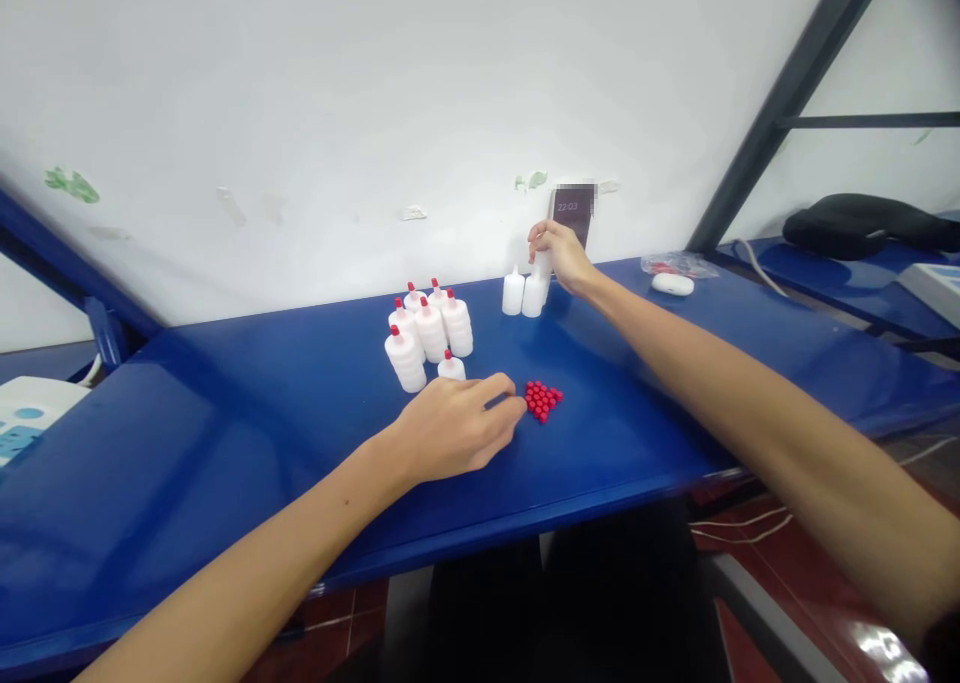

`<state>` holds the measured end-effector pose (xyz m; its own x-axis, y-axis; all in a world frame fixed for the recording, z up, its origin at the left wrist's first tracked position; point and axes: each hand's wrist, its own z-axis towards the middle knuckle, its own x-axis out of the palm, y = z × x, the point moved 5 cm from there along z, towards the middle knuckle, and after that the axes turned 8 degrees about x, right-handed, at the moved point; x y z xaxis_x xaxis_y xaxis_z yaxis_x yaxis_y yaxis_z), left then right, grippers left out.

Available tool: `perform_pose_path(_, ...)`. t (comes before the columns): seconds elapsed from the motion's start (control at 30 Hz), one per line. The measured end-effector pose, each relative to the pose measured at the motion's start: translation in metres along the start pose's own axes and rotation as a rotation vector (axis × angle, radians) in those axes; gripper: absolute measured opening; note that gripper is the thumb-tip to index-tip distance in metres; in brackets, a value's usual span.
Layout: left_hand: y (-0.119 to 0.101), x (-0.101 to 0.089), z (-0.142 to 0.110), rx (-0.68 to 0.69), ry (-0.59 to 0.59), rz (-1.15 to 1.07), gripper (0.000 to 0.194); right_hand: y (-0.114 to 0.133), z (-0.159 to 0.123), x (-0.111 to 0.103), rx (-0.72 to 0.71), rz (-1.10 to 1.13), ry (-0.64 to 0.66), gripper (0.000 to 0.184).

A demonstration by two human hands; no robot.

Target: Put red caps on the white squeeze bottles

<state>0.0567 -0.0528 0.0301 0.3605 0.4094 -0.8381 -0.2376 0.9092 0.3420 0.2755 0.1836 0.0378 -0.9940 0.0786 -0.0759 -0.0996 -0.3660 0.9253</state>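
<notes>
**Likely gathering parts for another capping**

At the far left you have a white box at the edge of the view, beside the blue table. Further right stands your cluster of red-tipped bottles, upright and close together, with one front bottle partly hidden behind your left hand. That hand is low over the table, fingers curled and bunched, their tips at the left edge of the pile of red caps; whether they have pinched a cap, you cannot tell from here.

Beyond the caps, near the wall, stand the bare-nozzled bottles. Your right hand reaches over them with fingers bent at the top of the group, partly spread; whether they have closed on a bottle cannot be told. A phone leans behind, and a white case lies to the right.

You seem to be fetching one bottle and one cap at once. The next move probably calls for a sure hold on each, lifting the bottle clear without knocking its neighbours, then lining cap up with nozzle.
</notes>
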Motion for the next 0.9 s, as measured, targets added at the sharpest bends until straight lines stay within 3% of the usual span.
perform_pose_path(0.33, 0.012, 0.022, -0.005, -0.189, 0.179, -0.304, 0.030, 0.001, -0.012, -0.025, -0.060, -0.182, 0.018, 0.021)
perform_pose_path(0.57, 0.013, 0.025, -0.004, -0.208, 0.228, -0.345, 0.036, 0.011, -0.046, -0.042, -0.012, -0.109, -0.024, 0.017)
perform_pose_path(0.7, 0.013, 0.027, -0.004, -0.204, 0.234, -0.336, 0.035, 0.018, -0.077, -0.024, 0.104, 0.131, 0.050, 0.012)
perform_pose_path(0.9, 0.013, 0.027, -0.002, -0.193, 0.151, -0.365, 0.032, 0.031, -0.110, 0.027, 0.218, 0.268, 0.234, 0.016)
